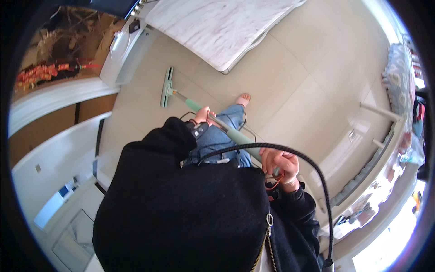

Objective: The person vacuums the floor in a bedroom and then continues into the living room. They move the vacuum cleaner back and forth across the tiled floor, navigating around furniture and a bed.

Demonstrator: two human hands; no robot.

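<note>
A mop with a green and metal handle (238, 136) runs diagonally across my front, from my right side down to the floor at the left. Its flat, narrow green head (167, 87) rests on the beige tiles (217, 89). Lower on the pole, my left hand (203, 116) is wrapped round it just above a green grip section. My right hand (281, 164) closes round the upper end, where an orange cord loop (277, 183) hangs by the wrist. A black braided cable (292, 148) arches over the handle and partly hides it.
A marble-patterned table (221, 30) stands ahead, its corner near the mop. On the left are a white cabinet (57, 102) and a power strip (117, 40) with a cord. A pale bench frame (382, 112) with cushions stands at the right. My slippered foot (243, 100) is on the floor.
</note>
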